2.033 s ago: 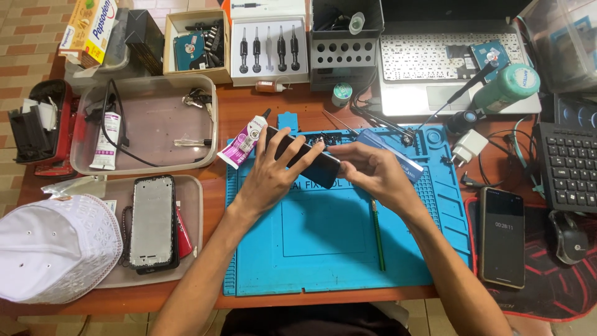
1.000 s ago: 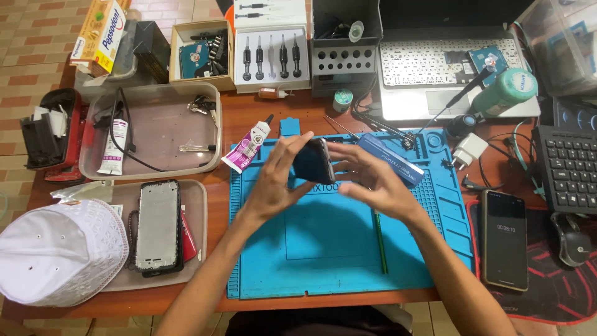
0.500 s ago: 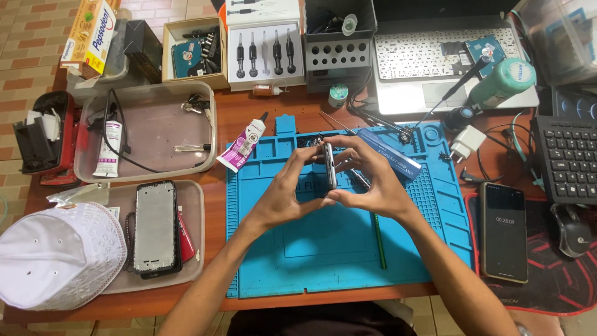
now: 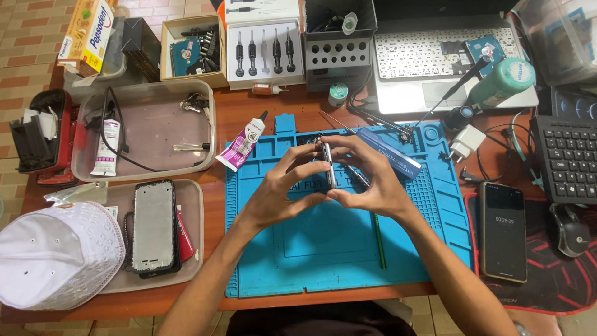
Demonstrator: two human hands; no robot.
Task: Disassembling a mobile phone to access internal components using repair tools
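Note:
Both hands hold a dark smartphone point(image 4: 328, 165) on edge above the blue repair mat point(image 4: 323, 249). My left hand point(image 4: 283, 190) grips it from the left with thumb below and fingers over the top. Pressing on its other side, my right hand point(image 4: 367, 177) pinches it between thumb and fingers. Only the phone's thin side edge shows. A purple glue tube point(image 4: 241, 144) lies at the mat's upper left corner. A thin green tool point(image 4: 378, 239) rests on the mat under my right wrist.
Left trays hold a phone frame point(image 4: 152, 227), a white tube point(image 4: 106, 148) and a cable. A white cap point(image 4: 56, 255) lies at front left. A black phone point(image 4: 502, 231) with a lit screen, a keyboard point(image 4: 569, 158), a laptop point(image 4: 435, 62) and a screwdriver set point(image 4: 264, 50) surround the mat.
The phone went from lying flat in my hands to standing on edge between them. The hands moved slightly toward the mat's centre.

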